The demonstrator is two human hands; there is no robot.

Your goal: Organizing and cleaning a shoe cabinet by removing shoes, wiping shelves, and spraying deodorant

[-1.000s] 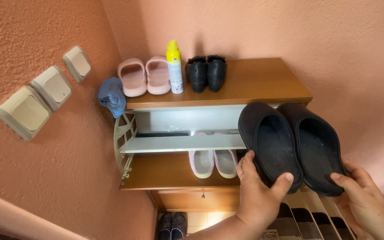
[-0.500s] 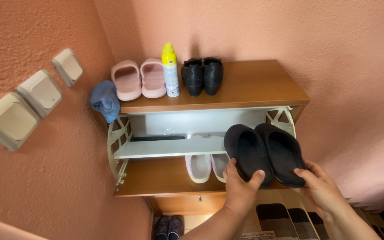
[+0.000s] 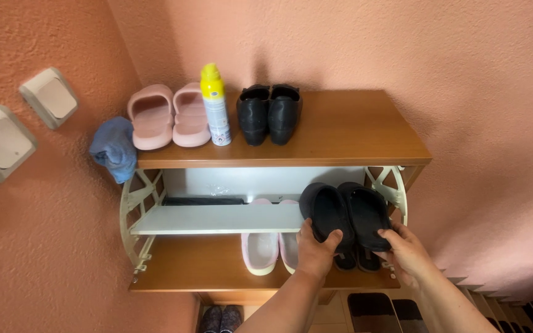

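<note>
Vs half a sec ago the black slippers went down and in, now sitting at the open shoe cabinet compartment w/ heels dipped inside, not hovering in front anymore. Left hand pinches the left slipper's heel, thumb on the insole; right hand grips the other heel the same way. Pale pink slippers sit just left of the grip. Long axis runs away from the hands, toes pointing up twd the wall, openings facing the camera.
</note>
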